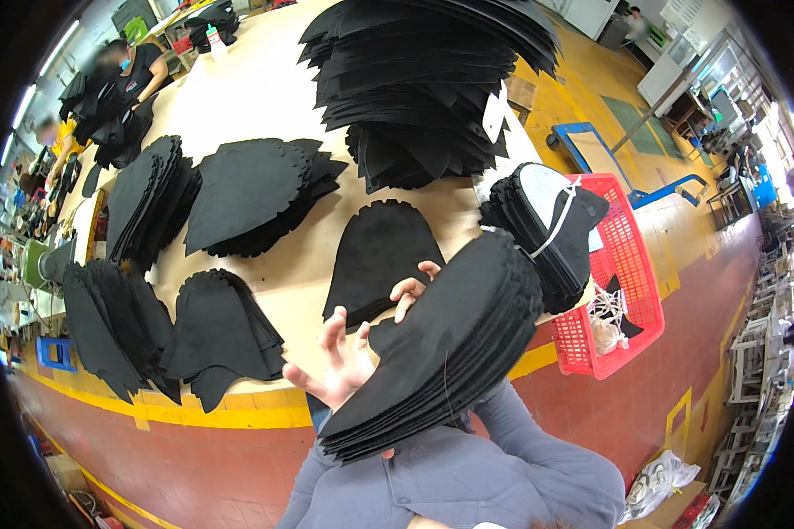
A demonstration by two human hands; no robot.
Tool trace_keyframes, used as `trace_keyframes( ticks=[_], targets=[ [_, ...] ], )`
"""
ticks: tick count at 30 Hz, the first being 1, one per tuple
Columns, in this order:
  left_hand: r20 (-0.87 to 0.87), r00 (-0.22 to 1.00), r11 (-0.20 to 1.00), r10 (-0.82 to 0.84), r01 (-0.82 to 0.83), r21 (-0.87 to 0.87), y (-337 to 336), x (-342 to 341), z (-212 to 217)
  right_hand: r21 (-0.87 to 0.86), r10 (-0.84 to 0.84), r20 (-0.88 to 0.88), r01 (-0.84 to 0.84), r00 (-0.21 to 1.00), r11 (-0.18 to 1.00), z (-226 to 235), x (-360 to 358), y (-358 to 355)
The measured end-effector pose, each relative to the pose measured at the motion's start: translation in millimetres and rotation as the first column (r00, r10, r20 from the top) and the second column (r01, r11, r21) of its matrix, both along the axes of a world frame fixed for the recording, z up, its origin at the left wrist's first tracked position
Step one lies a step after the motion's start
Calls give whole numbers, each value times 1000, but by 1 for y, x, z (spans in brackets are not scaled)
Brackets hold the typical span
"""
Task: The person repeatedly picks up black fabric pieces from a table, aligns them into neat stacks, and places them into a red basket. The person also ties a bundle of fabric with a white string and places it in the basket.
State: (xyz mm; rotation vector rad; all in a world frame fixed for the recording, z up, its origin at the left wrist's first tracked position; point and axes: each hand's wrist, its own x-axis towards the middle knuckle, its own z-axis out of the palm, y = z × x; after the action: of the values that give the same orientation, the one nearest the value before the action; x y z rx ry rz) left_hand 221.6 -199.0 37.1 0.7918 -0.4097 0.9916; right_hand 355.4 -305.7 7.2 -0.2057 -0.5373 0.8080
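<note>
A thick stack of black, teardrop-shaped fabric pieces (450,344) lies tilted across my grey-sleeved arms, close to my chest. My right hand (412,288) curls its fingers over the stack's upper left edge; the rest of that hand is hidden behind the stack. My left hand (340,357) is at the stack's left edge with its fingers spread, holding nothing. Just beyond both hands a single black piece (379,251) lies flat on the tan table (300,282).
More black stacks sit on the table: a tall pile (423,79) at the back, a string-tied bundle (547,220) on the right, and lower piles (256,189) (220,331) on the left. A red basket (631,264) stands at the right. Other people (123,70) work at the far left.
</note>
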Motion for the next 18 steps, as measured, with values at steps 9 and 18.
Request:
trace_keyframes(
  ticks=[9, 18],
  targets=[
    [-597, 705, 920, 384, -238, 310, 26, -33, 21, -556, -566, 248, 594, 786, 581, -52, -2, -54],
    [-970, -45, 962, 237, 151, 228, 101, 6, -64, -422, 308, 820, 874, 482, -241, -32, 84, -2]
  ],
)
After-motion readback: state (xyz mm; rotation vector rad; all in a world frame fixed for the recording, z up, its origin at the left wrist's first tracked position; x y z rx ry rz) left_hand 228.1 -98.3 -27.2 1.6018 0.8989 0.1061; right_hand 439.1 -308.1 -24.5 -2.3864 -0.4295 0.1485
